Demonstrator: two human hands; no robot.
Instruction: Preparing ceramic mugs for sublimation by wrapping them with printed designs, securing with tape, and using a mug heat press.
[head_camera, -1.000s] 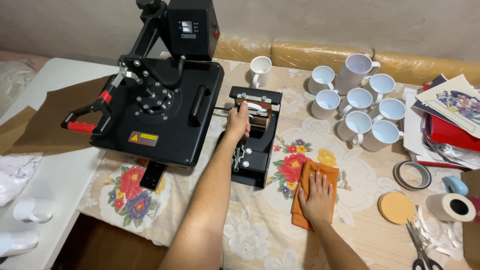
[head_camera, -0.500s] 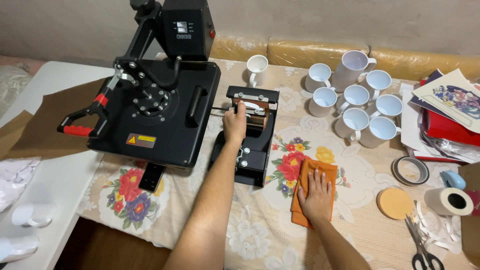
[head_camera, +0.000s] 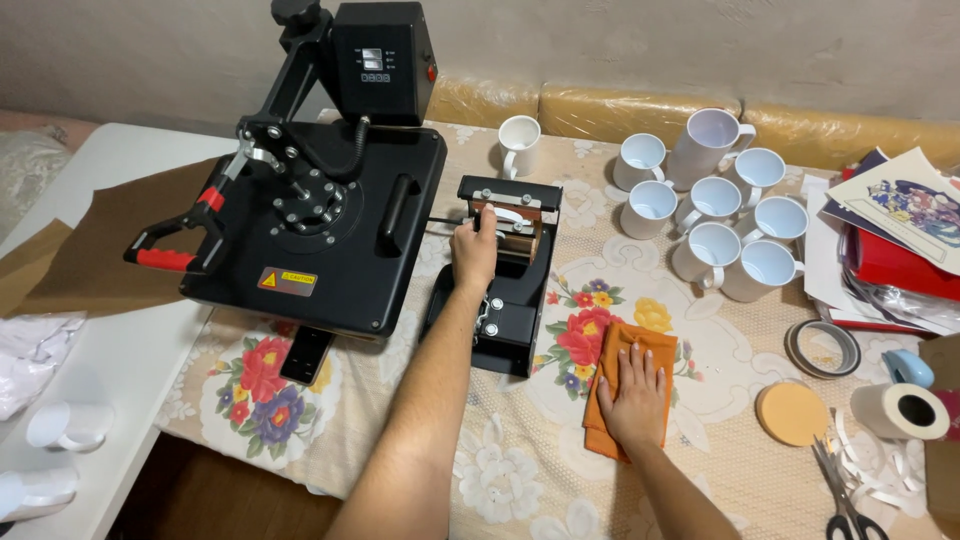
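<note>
- I see the left hand (head_camera: 474, 250) clasped on the handle of the small black mug press (head_camera: 503, 270), fingers curled over its top bar.
- Right hand (head_camera: 634, 392) lies flat, fingers spread, on the orange cloth (head_camera: 630, 355) (not gripping it), just right of the mug press.
- Mug press sits on the floral table (head_camera: 520, 470) cover, touching the right side of the big black heat press (head_camera: 320, 215).
- White mugs (head_camera: 720, 215) cluster well right of the mug press, one lone mug (head_camera: 518, 145) behind it.
- Tape rolls (head_camera: 905, 410) and scissors (head_camera: 845, 500) sit far right of the mug press.
</note>
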